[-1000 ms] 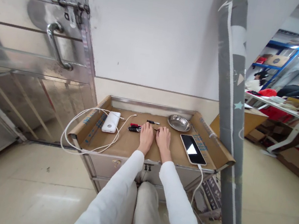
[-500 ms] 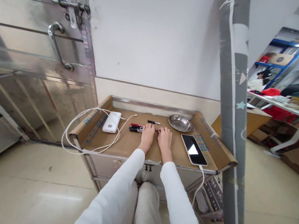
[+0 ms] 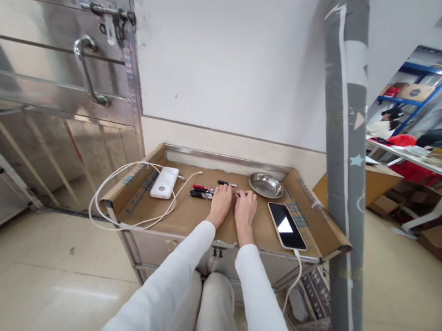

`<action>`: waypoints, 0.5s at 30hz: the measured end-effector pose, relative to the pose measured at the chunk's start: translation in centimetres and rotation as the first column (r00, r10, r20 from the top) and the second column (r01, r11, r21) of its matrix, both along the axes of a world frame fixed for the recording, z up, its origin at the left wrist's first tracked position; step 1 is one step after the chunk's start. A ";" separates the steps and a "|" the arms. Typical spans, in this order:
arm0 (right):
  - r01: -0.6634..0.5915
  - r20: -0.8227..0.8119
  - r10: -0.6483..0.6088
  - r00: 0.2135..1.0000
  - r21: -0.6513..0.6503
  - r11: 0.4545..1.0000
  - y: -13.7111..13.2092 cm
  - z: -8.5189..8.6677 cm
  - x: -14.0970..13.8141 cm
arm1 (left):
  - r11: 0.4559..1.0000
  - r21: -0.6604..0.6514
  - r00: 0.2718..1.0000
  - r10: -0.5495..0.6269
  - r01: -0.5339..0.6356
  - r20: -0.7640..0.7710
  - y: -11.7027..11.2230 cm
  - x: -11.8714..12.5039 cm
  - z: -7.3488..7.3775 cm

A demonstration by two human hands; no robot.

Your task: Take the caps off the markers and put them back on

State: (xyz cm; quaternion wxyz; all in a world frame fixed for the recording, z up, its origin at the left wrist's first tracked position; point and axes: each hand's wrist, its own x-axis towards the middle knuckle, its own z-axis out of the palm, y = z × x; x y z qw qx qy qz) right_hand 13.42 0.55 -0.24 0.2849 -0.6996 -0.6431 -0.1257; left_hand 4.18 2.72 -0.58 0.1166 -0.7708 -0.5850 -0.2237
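My left hand (image 3: 219, 205) and my right hand (image 3: 245, 211) lie side by side, palms down, fingers flat on the cardboard-lined tabletop (image 3: 192, 214). Neither hand holds anything. A red pen and a black pen (image 3: 201, 191) lie just left of my left fingertips, touching or nearly so. Another black pen (image 3: 227, 184) lies just beyond my fingers. A thin dark object (image 3: 237, 193) shows between the two hands' fingertips; I cannot make out what it is.
A white power bank (image 3: 164, 181) with a looping white cable (image 3: 116, 193) sits at the left. A steel dish (image 3: 265, 184) stands at the back right, a phone (image 3: 287, 226) near the right edge. A grey wrapped post (image 3: 343, 151) rises at right, a steel door (image 3: 51, 71) at left. People sit at a far table.
The view has shifted slightly. Both hands stay flat on the cardboard in about the same place.
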 end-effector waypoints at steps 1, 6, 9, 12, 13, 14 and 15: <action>0.011 -0.029 -0.010 1.000 0.031 0.999 0.0 0.0 0.1 | 1.000 0.005 1.000 0.003 -0.003 -0.006 0.3 0.2 0.0; -0.011 -0.095 0.018 0.995 0.072 0.997 -0.1 0.2 0.4 | 0.999 -0.051 1.000 -0.012 0.011 -0.012 1.8 1.6 0.2; -0.042 -0.115 0.054 0.992 0.105 0.994 -0.2 0.3 0.3 | 0.994 -0.070 0.996 -0.080 0.078 -0.029 2.1 1.9 0.4; -0.074 -0.140 0.095 0.986 0.148 0.986 -0.3 0.3 0.3 | 0.984 -0.073 0.983 -0.169 0.163 -0.075 1.2 1.2 0.3; -0.085 -0.153 0.110 0.982 0.164 0.983 -0.4 0.3 0.2 | 0.977 -0.080 0.976 -0.205 0.199 -0.080 0.6 0.8 0.3; -0.098 -0.167 0.129 0.977 0.180 0.979 -0.5 0.4 0.2 | 0.967 -0.094 0.968 -0.243 0.236 -0.068 0.0 0.2 0.2; -0.116 -0.183 0.152 0.971 0.196 0.974 -0.6 0.4 0.2 | 0.956 -0.101 0.960 -0.279 0.274 -0.039 -0.8 -0.3 0.2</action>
